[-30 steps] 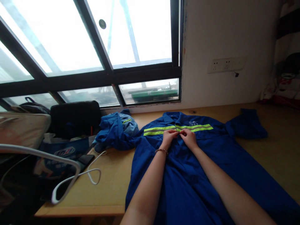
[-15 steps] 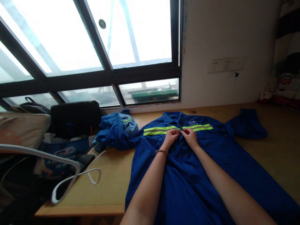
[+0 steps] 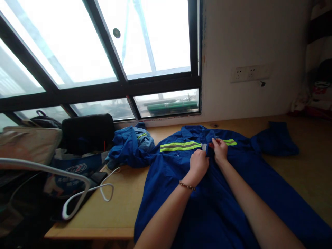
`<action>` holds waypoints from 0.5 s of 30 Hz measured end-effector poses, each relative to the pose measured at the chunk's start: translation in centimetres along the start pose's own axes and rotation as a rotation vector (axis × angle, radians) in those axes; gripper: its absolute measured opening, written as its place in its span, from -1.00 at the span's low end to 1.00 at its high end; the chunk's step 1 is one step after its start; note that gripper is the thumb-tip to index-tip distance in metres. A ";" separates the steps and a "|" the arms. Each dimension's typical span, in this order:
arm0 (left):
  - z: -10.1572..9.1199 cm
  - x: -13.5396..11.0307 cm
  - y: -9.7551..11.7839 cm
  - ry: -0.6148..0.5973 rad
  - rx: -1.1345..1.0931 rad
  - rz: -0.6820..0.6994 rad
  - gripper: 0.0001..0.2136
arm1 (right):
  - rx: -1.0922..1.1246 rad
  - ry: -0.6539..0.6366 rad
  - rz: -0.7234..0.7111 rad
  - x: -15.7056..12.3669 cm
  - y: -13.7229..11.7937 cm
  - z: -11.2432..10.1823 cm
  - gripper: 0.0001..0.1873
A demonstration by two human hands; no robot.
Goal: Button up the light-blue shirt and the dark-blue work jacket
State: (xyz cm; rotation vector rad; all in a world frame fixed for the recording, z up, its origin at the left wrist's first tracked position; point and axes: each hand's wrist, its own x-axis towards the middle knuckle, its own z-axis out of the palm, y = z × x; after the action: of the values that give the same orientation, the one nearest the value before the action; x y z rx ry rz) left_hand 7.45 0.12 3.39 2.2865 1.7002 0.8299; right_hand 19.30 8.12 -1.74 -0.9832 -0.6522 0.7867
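A blue work jacket (image 3: 178, 186) lies spread on the wooden table, collar toward the window, a yellow-and-grey reflective stripe across its chest. My left hand (image 3: 199, 162), with a bracelet at the wrist, is closed on one front edge just below the stripe. Its fingertips are partly hidden by the back of the hand. To its right, my right hand (image 3: 220, 150) pinches the opposite front edge over the stripe. Between the hands the front stands lifted and parted, with a pale inner side showing.
Left of the jacket is a crumpled blue garment (image 3: 129, 143). A white curved metal bar (image 3: 52, 166) and a white cable (image 3: 106, 188) cross the left side, near bags and a black case (image 3: 88, 133). Wall sockets (image 3: 249, 73) are at the right, beside the window.
My hands have moved apart from a meeting point at the stripe, parting the jacket front. My left hand has turned knuckles up; my right hand has shifted right. The view has tilted slightly.
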 end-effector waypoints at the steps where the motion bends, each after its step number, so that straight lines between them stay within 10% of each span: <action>1: 0.7 0.1 -0.7 -0.006 -0.063 0.005 -0.90 | 0.000 -0.055 -0.014 -0.5 -0.3 0.3 -0.70; 9: 5.8 3.5 -6.1 -0.049 -0.689 -0.026 -0.87 | -0.654 -0.507 -0.583 -5.6 -3.3 1.8 -0.83; 15: 5.8 5.1 -7.3 -0.081 -0.788 -0.055 -0.71 | -0.780 -0.601 -0.644 -5.1 -1.7 -0.8 -0.80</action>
State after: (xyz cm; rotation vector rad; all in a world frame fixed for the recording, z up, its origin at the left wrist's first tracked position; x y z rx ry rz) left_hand 5.42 8.31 -3.04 1.6913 1.1021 1.1196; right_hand 17.50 2.97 -1.14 -1.1205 -1.7835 0.2130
